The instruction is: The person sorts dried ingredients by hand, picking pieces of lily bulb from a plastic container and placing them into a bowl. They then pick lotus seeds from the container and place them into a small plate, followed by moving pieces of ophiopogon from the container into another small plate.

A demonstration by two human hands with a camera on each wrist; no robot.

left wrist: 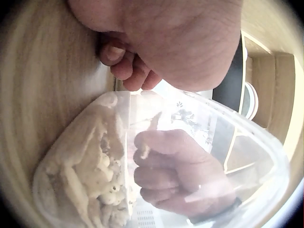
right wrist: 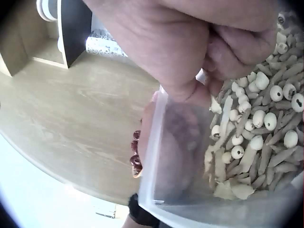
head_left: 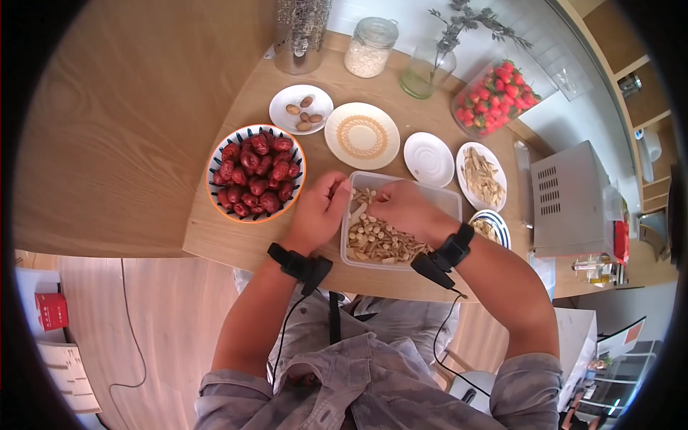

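In the head view a clear plastic container (head_left: 401, 266) holds white lotus seeds (right wrist: 259, 118) and pale dried root strips (right wrist: 280, 156). My right hand (head_left: 403, 203) is over the container's far left part, its thumb and fingertips pinching a pale dried root piece (right wrist: 215, 105). At the container's left corner is my left hand (head_left: 324, 208), its fingers (left wrist: 135, 78) curled with the tips right at the rim. Whether they grip the rim I cannot tell. Left of that hand stands a rimmed bowl (head_left: 212, 188) of red dates (head_left: 251, 172).
Behind the container are a plate (head_left: 279, 97) of brown oval nuts, a patterned plate (head_left: 362, 136) and a white saucer (head_left: 428, 159). To the right stand a plate (head_left: 499, 163) of dried slices, a blue-striped bowl (head_left: 504, 226) and a grey appliance (head_left: 573, 201). A jar (head_left: 371, 46) and vase (head_left: 428, 70) line the wall.
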